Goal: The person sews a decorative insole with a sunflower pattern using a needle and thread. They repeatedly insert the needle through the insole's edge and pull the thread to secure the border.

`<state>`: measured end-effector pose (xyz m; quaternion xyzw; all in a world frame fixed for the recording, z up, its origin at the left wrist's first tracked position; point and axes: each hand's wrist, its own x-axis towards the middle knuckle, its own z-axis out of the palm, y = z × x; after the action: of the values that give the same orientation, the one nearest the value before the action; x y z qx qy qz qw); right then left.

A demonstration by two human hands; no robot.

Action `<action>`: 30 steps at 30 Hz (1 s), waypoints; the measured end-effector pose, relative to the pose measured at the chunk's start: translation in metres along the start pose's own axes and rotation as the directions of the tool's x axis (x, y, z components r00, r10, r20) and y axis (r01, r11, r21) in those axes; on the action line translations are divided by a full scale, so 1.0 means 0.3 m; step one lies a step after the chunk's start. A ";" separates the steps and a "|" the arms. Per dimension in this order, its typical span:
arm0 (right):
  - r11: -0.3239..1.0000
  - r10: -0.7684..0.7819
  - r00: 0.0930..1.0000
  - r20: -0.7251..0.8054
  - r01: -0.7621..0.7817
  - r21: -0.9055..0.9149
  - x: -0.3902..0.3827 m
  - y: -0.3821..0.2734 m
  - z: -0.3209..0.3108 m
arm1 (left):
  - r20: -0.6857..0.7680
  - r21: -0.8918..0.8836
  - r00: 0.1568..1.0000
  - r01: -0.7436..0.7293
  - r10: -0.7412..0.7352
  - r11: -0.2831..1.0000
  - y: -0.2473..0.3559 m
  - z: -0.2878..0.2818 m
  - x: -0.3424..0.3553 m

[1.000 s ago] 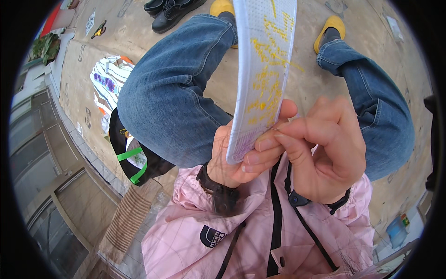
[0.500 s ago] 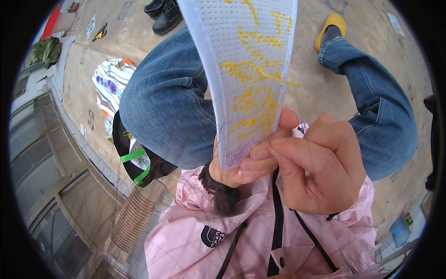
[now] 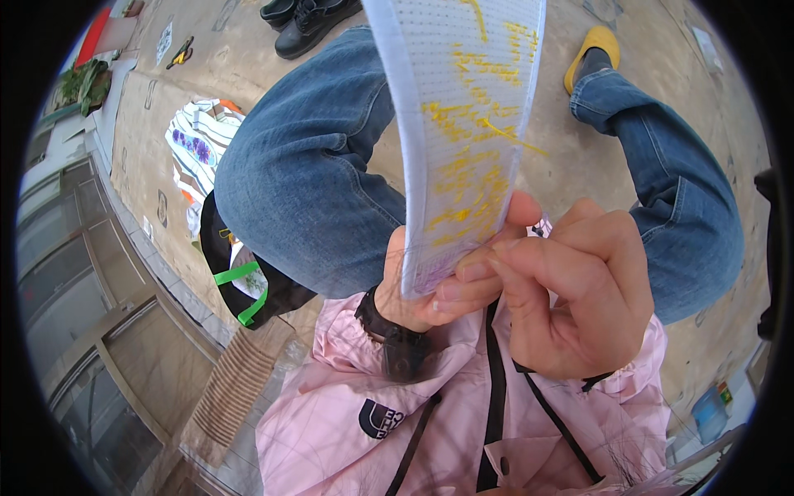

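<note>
A long white insole [image 3: 467, 165] with rows of tiny holes stands up in front of me, its lower end near my chest. Yellow stitches with a loose thread end cover much of it, and purple stitches mark its lower end. My left hand [image 3: 455, 289] grips that end, partly hidden behind it, its fingertips wrapped over the right edge. Close against those fingertips, my right hand [image 3: 579, 298] is closed in a pinch of thumb and forefinger. What sits in the pinch is too small to make out.
Left of my knee lie a black bag [image 3: 217, 240] with green straps and a striped cloth [image 3: 203, 124] bearing purple flowers. Yellow-handled scissors [image 3: 180, 54] rest on the floor farther out. Black shoes [image 3: 313, 25] stand at the top. A brown striped mat [image 3: 236, 376] is lower left.
The insole has shifted slightly to the right and tilted, with my left hand still on it. My right hand has barely moved and stays pinched.
</note>
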<state>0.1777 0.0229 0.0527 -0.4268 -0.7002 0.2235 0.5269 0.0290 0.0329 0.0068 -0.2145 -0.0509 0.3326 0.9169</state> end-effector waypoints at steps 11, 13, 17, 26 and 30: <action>0.999 -0.032 0.998 -0.048 0.032 0.003 -0.011 0.018 0.012 | 0.005 0.079 0.999 0.035 -0.035 0.996 0.007 0.010 0.004; 1.000 -0.026 0.999 -0.028 0.026 0.006 -0.011 0.020 0.007 | -0.025 0.108 1.000 0.020 -0.018 0.994 0.006 0.016 -0.001; 0.996 0.093 0.995 0.029 -0.093 0.012 -0.001 0.012 -0.017 | -0.056 0.405 0.986 -0.119 0.154 0.907 0.002 0.047 -0.003; 0.632 0.555 0.830 0.053 -0.462 0.621 -0.063 0.061 0.023 | 0.130 0.935 0.793 -0.297 0.596 0.192 -0.054 0.114 -0.014; 0.510 0.610 0.786 0.103 -0.488 0.709 -0.067 0.052 0.023 | 0.167 0.926 0.772 -0.336 0.613 0.171 -0.071 0.109 -0.009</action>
<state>0.1785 0.0156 0.0274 -0.4089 -0.3432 0.5925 0.6033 0.0317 0.0285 0.0455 0.2963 0.3291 0.5413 0.7148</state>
